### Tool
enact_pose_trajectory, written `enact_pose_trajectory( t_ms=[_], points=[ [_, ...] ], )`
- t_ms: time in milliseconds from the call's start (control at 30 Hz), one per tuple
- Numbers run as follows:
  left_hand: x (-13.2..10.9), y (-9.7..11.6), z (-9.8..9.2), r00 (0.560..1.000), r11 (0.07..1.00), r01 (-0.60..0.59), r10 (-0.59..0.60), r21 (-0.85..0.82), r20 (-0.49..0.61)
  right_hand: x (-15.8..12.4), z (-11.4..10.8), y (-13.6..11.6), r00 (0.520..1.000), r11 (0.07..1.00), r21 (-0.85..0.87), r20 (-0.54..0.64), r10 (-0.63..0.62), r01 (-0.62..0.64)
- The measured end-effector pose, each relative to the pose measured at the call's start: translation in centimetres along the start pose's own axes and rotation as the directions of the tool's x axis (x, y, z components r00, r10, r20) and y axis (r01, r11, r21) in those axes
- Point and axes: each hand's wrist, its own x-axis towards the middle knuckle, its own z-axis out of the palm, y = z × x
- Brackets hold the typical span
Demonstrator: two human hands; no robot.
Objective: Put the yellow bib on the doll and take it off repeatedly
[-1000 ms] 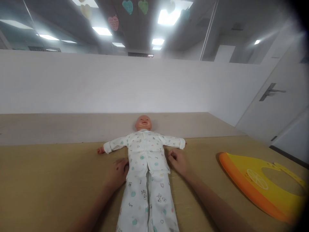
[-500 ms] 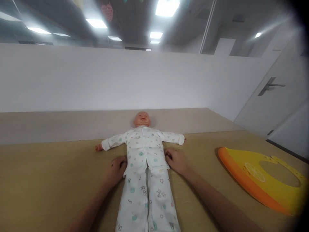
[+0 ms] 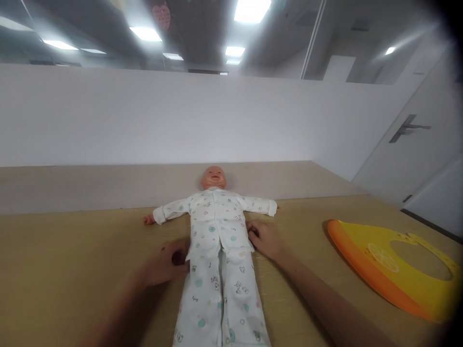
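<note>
A baby doll (image 3: 214,178) lies on its back with both arms spread, face up. It wears a white printed shirt (image 3: 217,221), its front parting below the chest, and matching white trousers (image 3: 204,299). At the doll's hip on the left, my left hand (image 3: 164,265) is open, thumb and fingers apart around a gap, the fingertips close to the shirt's lower edge. On the opposite side, my right hand (image 3: 265,239) has its fingers curled in at the shirt's side edge; the tips are partly hidden against the cloth.
A yellow and orange bib (image 3: 383,260) with a neck opening lies at the right of the wooden table (image 3: 72,270). Behind the table stands a white wall (image 3: 152,115) with glass above. A door handle (image 3: 408,127) shows at the right.
My left hand has moved slightly left and down, and its thumb and fingers have opened from a curl. My right hand and the doll stay nearly still.
</note>
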Motion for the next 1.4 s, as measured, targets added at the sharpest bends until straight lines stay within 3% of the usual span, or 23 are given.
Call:
enact_pose_trajectory(
  t_ms=[100, 167, 333, 533, 667, 767, 867, 1033, 1400],
  points=[
    [0.3, 0.3, 0.7, 0.997, 0.99, -0.067, 0.06, 0.122, 0.056, 0.1, 0.3, 0.3, 1.0, 1.0, 0.018, 0.007, -0.005, 0.005],
    [0.5, 0.5, 1.0, 0.996, 0.978, -0.089, 0.083, 0.188, 0.035, 0.2, 0.5, 0.4, 1.0, 0.999, 0.036, 0.008, -0.01, 0.01],
    [0.7, 0.7, 1.1, 0.996, 0.963, -0.068, 0.049, 0.263, 0.079, 0.3, 0.5, 0.5, 1.0, 0.999, 0.027, 0.001, -0.019, 0.019],
    [0.5, 0.5, 1.2, 0.995, 0.986, 0.001, -0.017, 0.166, 0.094, 0.1, 0.5, 0.5, 0.999, 0.998, 0.047, -0.01, -0.031, 0.032],
    [0.2, 0.5, 0.3, 0.993, 0.998, 0.047, -0.051, 0.039, 0.111, 0.1, 0.3, 0.3, 1.0, 0.999, 0.043, -0.002, -0.03, 0.03],
    [0.1, 0.2, -0.6, 0.988, 0.996, -0.007, 0.02, -0.085, 0.156, 0.1, 0.2, 0.1, 1.0, 0.999, 0.03, 0.006, -0.017, 0.017],
    [0.3, -0.4, -0.7, 0.998, 0.99, 0.0, 0.01, -0.142, 0.067, 0.1, 0.1, 0.1, 1.0, 1.0, 0.022, 0.011, -0.019, 0.019],
    [1.3, -1.4, 0.9, 0.981, 0.994, 0.104, -0.109, -0.041, -0.162, 0.1, 0.0, 0.0, 1.0, 1.0, 0.014, 0.013, -0.022, 0.022],
    [1.6, -1.1, 1.3, 0.977, 0.985, 0.159, -0.148, 0.067, -0.152, 0.2, 0.3, 0.3, 0.999, 0.999, -0.006, -0.01, -0.032, 0.032]
  ],
)
